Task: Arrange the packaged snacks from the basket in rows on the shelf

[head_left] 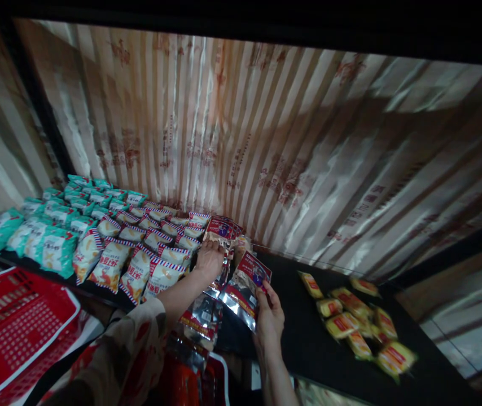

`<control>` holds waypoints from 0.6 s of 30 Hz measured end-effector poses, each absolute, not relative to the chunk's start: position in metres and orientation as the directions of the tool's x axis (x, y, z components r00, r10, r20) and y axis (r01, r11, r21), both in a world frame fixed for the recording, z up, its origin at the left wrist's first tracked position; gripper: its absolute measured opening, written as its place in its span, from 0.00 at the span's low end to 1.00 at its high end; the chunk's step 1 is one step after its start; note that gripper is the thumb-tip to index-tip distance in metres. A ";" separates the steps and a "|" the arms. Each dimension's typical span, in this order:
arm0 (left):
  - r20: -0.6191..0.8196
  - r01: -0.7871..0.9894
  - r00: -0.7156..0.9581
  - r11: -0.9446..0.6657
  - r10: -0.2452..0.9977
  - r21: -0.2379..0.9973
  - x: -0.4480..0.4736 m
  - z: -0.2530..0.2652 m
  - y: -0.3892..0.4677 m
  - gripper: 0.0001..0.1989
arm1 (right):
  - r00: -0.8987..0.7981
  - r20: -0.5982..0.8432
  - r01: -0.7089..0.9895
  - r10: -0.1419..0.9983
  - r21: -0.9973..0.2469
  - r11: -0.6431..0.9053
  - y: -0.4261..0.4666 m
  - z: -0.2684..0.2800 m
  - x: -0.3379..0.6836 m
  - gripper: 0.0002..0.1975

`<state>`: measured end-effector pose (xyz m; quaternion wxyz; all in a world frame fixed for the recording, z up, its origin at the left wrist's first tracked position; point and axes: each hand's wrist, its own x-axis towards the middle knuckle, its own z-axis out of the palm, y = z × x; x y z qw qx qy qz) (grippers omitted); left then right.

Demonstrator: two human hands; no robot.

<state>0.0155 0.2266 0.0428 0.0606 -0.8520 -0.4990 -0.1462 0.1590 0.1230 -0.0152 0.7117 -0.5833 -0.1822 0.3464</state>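
Note:
My right hand [270, 316] pinches the lower right side of a red, purple and silver snack packet [245, 290], which is tilted above the black shelf. To its left, my left hand [210, 260] lies over a row of matching red packets [220, 226], its fingers pointing away from me and partly hidden. More of these packets [202, 316] lie with their silver fronts toward me, beneath and in front of the left wrist. Right beside the left forearm stand white snack bags with red and blue striped edges [139, 265].
Teal and white snack bags [58, 248] fill the shelf's left end. Small yellow packs [351, 316] lie loose on the black shelf [296, 332] at right. A red basket [16, 321] sits lower left; another red container [219, 372] is below me. Striped sheeting [232, 124] hangs behind.

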 end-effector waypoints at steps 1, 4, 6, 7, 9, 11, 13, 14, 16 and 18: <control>0.315 0.866 0.462 -0.498 0.829 0.041 0.016 0.043 0.224 0.14 | 0.696 -0.143 -0.277 0.703 -0.958 0.079 0.123 -0.015 0.159 0.33; 0.327 0.860 0.470 -0.508 0.820 0.038 0.015 0.044 0.216 0.14 | 0.706 -0.129 -0.258 0.696 -0.963 0.083 0.122 -0.014 0.160 0.33; 0.331 0.856 0.476 -0.516 0.815 0.038 0.013 0.044 0.210 0.14 | 0.703 -0.123 -0.259 0.700 -0.961 0.092 0.123 -0.012 0.160 0.33; 0.330 0.853 0.480 -0.520 0.813 0.040 0.012 0.044 0.207 0.15 | 0.701 -0.124 -0.264 0.702 -0.960 0.094 0.124 -0.011 0.160 0.33; 0.327 0.852 0.479 -0.521 0.815 0.048 0.009 0.045 0.200 0.15 | 0.701 -0.129 -0.267 0.701 -0.960 0.090 0.128 -0.008 0.161 0.34; 0.332 0.856 0.470 -0.513 0.818 0.054 0.006 0.045 0.193 0.16 | 0.703 -0.115 -0.249 0.701 -0.964 0.092 0.135 -0.002 0.162 0.34; 0.349 0.860 0.461 -0.508 0.816 0.052 0.005 0.046 0.187 0.16 | 0.711 -0.082 -0.226 0.698 -0.967 0.116 0.143 0.004 0.162 0.33; 0.359 0.860 0.459 -0.507 0.813 0.049 0.004 0.046 0.184 0.16 | 0.715 -0.072 -0.221 0.695 -0.967 0.127 0.147 0.008 0.162 0.33; 0.375 0.861 0.455 -0.507 0.808 0.048 0.003 0.045 0.180 0.16 | 0.716 -0.071 -0.219 0.695 -0.967 0.127 0.157 0.016 0.160 0.33; 0.385 0.863 0.446 -0.503 0.808 0.056 0.001 0.044 0.176 0.16 | 0.705 -0.071 -0.207 0.706 -0.972 0.108 0.166 0.025 0.159 0.33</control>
